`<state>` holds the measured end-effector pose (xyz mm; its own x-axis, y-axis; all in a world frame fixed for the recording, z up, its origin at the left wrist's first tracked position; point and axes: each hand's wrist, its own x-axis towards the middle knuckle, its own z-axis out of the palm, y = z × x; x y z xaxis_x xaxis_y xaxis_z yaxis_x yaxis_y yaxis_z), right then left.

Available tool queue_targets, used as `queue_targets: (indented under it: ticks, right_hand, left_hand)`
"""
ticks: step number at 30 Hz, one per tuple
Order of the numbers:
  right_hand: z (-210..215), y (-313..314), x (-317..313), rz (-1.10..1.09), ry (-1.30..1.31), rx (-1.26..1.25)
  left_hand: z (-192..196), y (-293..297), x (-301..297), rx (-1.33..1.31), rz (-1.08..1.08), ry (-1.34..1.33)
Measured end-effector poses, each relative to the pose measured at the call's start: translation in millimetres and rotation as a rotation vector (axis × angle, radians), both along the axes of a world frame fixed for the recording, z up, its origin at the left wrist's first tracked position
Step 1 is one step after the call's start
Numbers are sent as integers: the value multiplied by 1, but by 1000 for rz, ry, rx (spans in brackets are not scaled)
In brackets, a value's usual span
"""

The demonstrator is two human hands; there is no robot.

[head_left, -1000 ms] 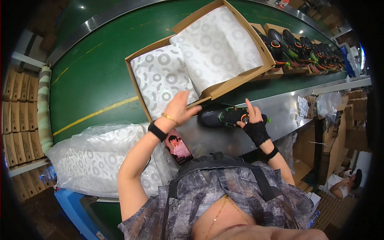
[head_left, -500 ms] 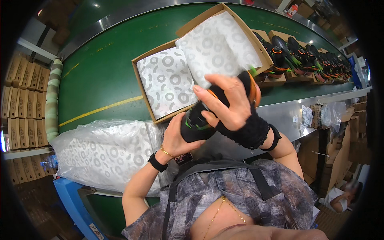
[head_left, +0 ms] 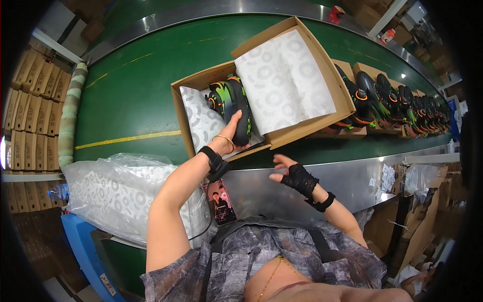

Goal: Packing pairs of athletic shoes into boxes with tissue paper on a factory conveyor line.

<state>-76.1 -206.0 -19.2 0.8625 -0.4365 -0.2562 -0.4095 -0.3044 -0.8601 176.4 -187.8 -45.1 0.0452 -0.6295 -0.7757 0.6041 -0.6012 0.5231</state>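
Note:
An open cardboard shoe box point(head_left: 187, 86) lined with white patterned tissue paper point(head_left: 282, 80) lies on the green conveyor belt point(head_left: 131, 95). A pair of black shoes with green and orange trim point(head_left: 230, 103) sits on edge in the box's left half. My left hand point(head_left: 236, 132) grips the heel end of the nearer shoe. My right hand point(head_left: 294, 173), in a black fingerless glove, hovers with fingers spread over the steel ledge point(head_left: 261, 194), holding nothing.
More boxes with black shoes point(head_left: 382, 98) line the belt to the right. A plastic bag of patterned tissue sheets point(head_left: 105, 194) lies at my left. A phone point(head_left: 220, 204) rests on the steel ledge. Flat cardboard stacks point(head_left: 27, 116) stand at far left.
Both hands lifted the shoes from the ledge; now my left hand has set them into the box and my right hand has let go and drawn back.

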Motion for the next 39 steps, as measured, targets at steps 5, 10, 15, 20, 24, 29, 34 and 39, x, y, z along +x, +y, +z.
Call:
queue_targets:
  ticks: [5, 10, 15, 20, 24, 29, 34, 39]
  right_hand:
    - [-15, -22, 40, -772, -451, 525]
    - [-38, -40, 51, -991, -508, 10]
    - [-29, -35, 42, -641, -351, -1050]
    - [-47, -16, 27, -226, -37, -1272]
    - [-32, -10, 33, -168, -7, -1204]
    - [3, -16, 32, -155, -27, -1083]
    - [69, -22, 28, -97, -128, -1191]
    - [95, -33, -6, -242, -447, -1269]
  left_hand:
    - [12, -19, -6, 42, -306, 84]
    - [7, -8, -2, 38, -126, -95]
    - [29, 61, 33, -291, 494, -511]
    - [-11, 78, 36, -131, 184, -863]
    - [-40, 72, 42, -55, 136, -1033]
    - [1, 69, 44, -313, 340, -31]
    - [20, 79, 43, -425, 321, -68]
    - [66, 135, 13, -518, 512, -328]
